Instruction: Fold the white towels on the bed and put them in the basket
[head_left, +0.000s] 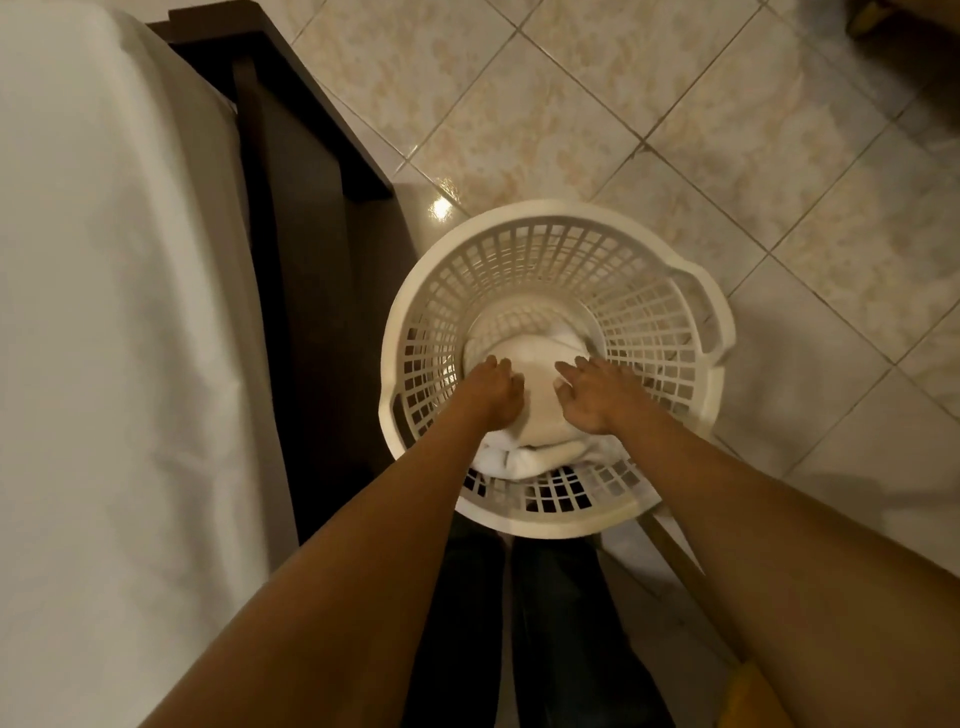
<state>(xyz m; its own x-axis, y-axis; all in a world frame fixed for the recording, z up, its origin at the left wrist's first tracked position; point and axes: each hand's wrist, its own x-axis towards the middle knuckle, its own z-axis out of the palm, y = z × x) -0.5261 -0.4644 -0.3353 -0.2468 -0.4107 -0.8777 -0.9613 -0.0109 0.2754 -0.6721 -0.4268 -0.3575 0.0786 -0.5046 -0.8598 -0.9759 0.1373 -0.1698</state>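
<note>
A round white plastic laundry basket (550, 244) stands on the tiled floor right of the bed. Folded white towels (540, 384) lie inside it, filling the bottom. Both my arms reach down into the basket. My left hand (496, 389) rests on the left side of the top towel with its fingers curled over the edge. My right hand (589, 392) lies on the towel's right side with fingers spread. Whether either hand grips the towel or only presses on it is unclear.
The bed (104, 312) with a white sheet fills the left side; its dark wooden frame (306, 171) runs between sheet and basket. Beige floor tiles (675, 130) spread behind and right of the basket. My dark trousers (550, 623) show below the basket.
</note>
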